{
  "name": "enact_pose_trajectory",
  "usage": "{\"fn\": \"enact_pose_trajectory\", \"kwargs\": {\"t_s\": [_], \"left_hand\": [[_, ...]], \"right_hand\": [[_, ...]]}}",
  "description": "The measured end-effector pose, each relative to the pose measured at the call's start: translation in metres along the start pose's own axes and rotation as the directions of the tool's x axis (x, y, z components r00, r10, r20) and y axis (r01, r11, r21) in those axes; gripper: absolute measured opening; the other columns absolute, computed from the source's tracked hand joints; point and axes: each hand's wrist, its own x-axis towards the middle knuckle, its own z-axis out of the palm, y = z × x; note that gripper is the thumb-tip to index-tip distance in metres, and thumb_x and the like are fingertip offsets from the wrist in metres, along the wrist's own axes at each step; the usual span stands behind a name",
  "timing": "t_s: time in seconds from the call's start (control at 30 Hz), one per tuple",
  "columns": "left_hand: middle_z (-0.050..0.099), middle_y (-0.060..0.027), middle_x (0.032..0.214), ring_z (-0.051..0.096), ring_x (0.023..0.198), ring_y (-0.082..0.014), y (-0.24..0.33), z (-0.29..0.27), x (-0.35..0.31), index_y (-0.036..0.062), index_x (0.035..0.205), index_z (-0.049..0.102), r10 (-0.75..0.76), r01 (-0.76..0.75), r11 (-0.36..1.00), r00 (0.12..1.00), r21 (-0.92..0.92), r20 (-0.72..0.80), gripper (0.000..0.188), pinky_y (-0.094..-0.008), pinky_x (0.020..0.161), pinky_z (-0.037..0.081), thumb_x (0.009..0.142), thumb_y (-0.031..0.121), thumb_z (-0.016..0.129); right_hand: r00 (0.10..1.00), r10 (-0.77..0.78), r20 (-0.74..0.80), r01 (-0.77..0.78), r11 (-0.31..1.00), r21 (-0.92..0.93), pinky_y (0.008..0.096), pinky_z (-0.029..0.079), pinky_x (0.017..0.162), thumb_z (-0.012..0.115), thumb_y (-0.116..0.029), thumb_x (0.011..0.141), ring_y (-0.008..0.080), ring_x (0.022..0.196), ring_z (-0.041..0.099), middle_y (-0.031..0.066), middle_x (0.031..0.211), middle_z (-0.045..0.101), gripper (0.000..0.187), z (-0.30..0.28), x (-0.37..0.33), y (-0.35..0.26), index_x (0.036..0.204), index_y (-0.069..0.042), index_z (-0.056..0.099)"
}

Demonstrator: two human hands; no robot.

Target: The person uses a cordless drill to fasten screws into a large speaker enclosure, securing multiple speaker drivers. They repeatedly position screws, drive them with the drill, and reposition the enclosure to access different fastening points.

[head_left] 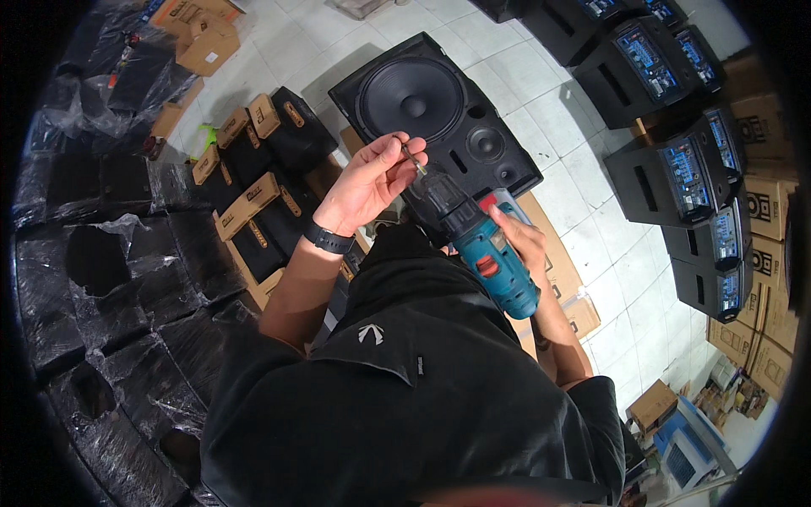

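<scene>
My right hand point(521, 239) grips a teal and black cordless drill point(498, 269), its black chuck pointing up and to the left. In front of the chuck, my left hand point(378, 176) pinches a thin drill bit point(414, 160) between thumb and fingertips. The bit's lower end is close to the chuck; I cannot tell whether it sits inside it. Beyond both hands a black speaker cabinet point(524, 160) lies face up, with one large round cone point(412, 95) and a smaller driver point(485, 144) showing.
Black speakers with lit blue panels point(686, 175) stand along the right, beside cardboard boxes point(764, 291). Plastic-wrapped black boxes point(127, 279) fill the left. Black units with cardboard pieces point(247, 205) stand nearer, left of my arm. Flat cardboard point(562, 262) lies on the white tiled floor point(604, 228).
</scene>
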Motion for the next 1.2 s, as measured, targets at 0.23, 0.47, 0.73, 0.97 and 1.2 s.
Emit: {"fn": "enact_pose_trajectory", "kwargs": {"t_s": [0.23, 0.47, 0.73, 0.97, 1.2], "left_hand": [[0.070, 0.0015, 0.128, 0.067, 0.111, -0.0141, -0.002, -0.009, 0.014, 0.0164, 0.131, 0.061, 0.129, -0.119, 0.989, 0.985, 0.086, -0.118, 0.028, -0.0270, 0.089, 0.057, 0.110, 0.034, 0.054], [0.069, 0.0111, 0.123, 0.064, 0.110, -0.0071, -0.001, -0.041, 0.011, 0.0225, 0.132, 0.060, -0.060, 0.040, 0.997, 0.925, -0.059, -0.376, 0.032, -0.0245, 0.086, 0.052, 0.109, 0.043, 0.055], [0.067, 0.0030, 0.121, 0.064, 0.115, -0.0145, -0.001, -0.097, 0.034, 0.0150, 0.130, 0.059, -0.172, 0.151, 0.983, 0.957, -0.107, -0.232, 0.027, -0.0308, 0.094, 0.056, 0.110, 0.033, 0.055], [0.069, -0.0002, 0.120, 0.066, 0.118, -0.0191, -0.009, -0.109, 0.027, 0.0124, 0.130, 0.059, -0.185, 0.119, 0.959, 0.950, -0.257, -0.253, 0.027, -0.0332, 0.098, 0.056, 0.110, 0.029, 0.055], [0.067, 0.0009, 0.116, 0.063, 0.114, -0.0179, -0.027, -0.095, -0.014, 0.0130, 0.125, 0.059, 0.058, -0.161, 0.960, 0.915, -0.229, -0.399, 0.024, -0.0352, 0.101, 0.052, 0.111, 0.031, 0.053]], "right_hand": [[0.681, 0.732, 0.010, -0.686, 0.634, 0.358, 0.0274, 0.058, 0.084, 0.082, -0.002, 0.084, 0.0154, 0.088, 0.074, 0.0068, 0.101, 0.076, 0.075, 0.041, 0.014, -0.001, 0.153, -0.010, 0.053], [0.919, 0.373, -0.124, -0.357, 0.924, 0.134, 0.0321, 0.054, 0.083, 0.076, -0.012, 0.086, 0.0217, 0.082, 0.071, 0.0121, 0.094, 0.071, 0.073, 0.095, 0.007, 0.032, 0.154, -0.005, 0.051], [0.886, 0.441, -0.139, -0.433, 0.897, 0.086, 0.0348, 0.052, 0.087, 0.073, -0.017, 0.086, 0.0271, 0.086, 0.068, 0.0145, 0.097, 0.069, 0.069, 0.113, -0.003, 0.065, 0.151, -0.003, 0.054], [0.856, 0.515, -0.032, -0.512, 0.856, 0.075, 0.0350, 0.052, 0.091, 0.074, -0.018, 0.086, 0.0267, 0.091, 0.071, 0.0158, 0.100, 0.071, 0.068, 0.099, 0.010, 0.056, 0.150, -0.002, 0.055], [0.803, 0.566, 0.184, -0.578, 0.816, 0.015, 0.0360, 0.053, 0.096, 0.078, -0.016, 0.087, 0.0231, 0.104, 0.073, 0.0136, 0.116, 0.075, 0.067, 0.092, 0.019, 0.071, 0.151, -0.011, 0.057]]}}
